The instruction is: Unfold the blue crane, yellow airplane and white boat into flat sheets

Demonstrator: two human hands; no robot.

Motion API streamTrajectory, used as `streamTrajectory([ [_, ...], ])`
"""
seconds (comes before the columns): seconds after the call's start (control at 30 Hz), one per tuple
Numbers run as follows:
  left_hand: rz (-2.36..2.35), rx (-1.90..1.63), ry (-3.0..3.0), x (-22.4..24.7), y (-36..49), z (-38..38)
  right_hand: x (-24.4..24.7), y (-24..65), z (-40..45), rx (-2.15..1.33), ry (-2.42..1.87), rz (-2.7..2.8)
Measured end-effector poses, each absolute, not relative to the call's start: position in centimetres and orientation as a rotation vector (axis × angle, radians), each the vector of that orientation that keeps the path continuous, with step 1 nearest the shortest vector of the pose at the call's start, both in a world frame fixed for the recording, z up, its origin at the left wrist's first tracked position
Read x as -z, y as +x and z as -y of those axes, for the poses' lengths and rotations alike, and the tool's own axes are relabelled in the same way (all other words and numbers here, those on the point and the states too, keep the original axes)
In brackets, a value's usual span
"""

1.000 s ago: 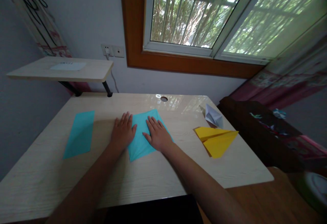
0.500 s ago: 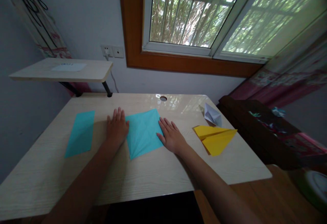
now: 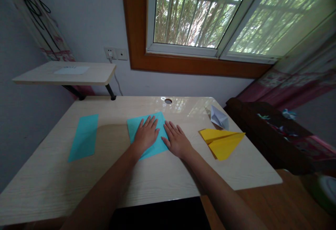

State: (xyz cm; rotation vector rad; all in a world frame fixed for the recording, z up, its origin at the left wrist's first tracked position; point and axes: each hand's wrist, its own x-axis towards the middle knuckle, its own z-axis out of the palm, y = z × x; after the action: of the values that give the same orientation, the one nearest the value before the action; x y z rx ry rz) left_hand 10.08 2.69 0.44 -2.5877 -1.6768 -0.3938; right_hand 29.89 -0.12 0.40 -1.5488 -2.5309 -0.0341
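**Turquoise four-sided paper sheet (image 3: 156,144): left hand (image 3: 146,132) shifted from left edge to middle**

1. Sheet position. The sheet lies flat on the pale wood-grain desk (image 3: 162,181), in front of the person and between the two forearms. Its place on the desk shows no clear change from half a second ago.

2. Left hand. The hand moves from beside the sheet's left edge to the middle of the sheet. The palm faces down, the fingers lie extended toward the far edge, and nothing is gripped.

3. Right hand (image 3: 177,140). The hand remains at the sheet's right edge, palm down, fingers extended, thumb at the near right corner. It grips nothing. The pressure it applies cannot be told.

4. Hand spacing. The hands are separate but near each other; the left thumb points toward the right fingertips.

5. Effect on the work. The shift reads as a flattening stroke, with the right hand probably steadying the edge. The surface under the left hand is hidden, so its flatness cannot be checked.

6. Unaffected items. The turquoise rectangular paper piece (image 3: 84,138) at left, the yellow folded paper plane (image 3: 223,144) and the white folded paper form (image 3: 219,118) at right stay untouched.
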Motion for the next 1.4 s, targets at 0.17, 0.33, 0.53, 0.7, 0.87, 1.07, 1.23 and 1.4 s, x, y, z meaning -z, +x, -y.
streamTrajectory([
  [0.17,1.739,0.35,-2.527,-0.3,7.9,-4.6,-0.4,29.8,0.1,0.047,-1.545,2.525],
  [0.33,1.826,0.266,-2.434,-0.1,5.3,-5.3,-0.2,30.2,0.2,0.069,-1.519,2.533],
  [0.53,1.945,0.191,-2.333,0.2,0.7,-5.0,0.1,31.9,0.9,0.092,-1.5,2.548],
  [0.7,2.091,0.219,-2.187,-0.2,-0.9,-4.5,0.4,32.8,1.4,0.105,-1.496,2.547],
  [0.87,1.994,0.368,-2.19,-2.2,2.7,-3.2,0.6,32.9,1.4,0.126,-1.458,2.527],
  [1.07,1.587,0.383,-2.614,-1.7,10.3,1.6,0.6,33.0,1.4,0.13,-1.474,2.541],
  [1.23,1.568,0.363,-2.645,-0.2,10.2,2.9,0.7,33.0,1.4,0.127,-1.472,2.535],
  [1.4,1.623,0.262,-2.617,0.0,5.5,2.1,0.6,33.0,1.5,0.136,-1.475,2.539],
])
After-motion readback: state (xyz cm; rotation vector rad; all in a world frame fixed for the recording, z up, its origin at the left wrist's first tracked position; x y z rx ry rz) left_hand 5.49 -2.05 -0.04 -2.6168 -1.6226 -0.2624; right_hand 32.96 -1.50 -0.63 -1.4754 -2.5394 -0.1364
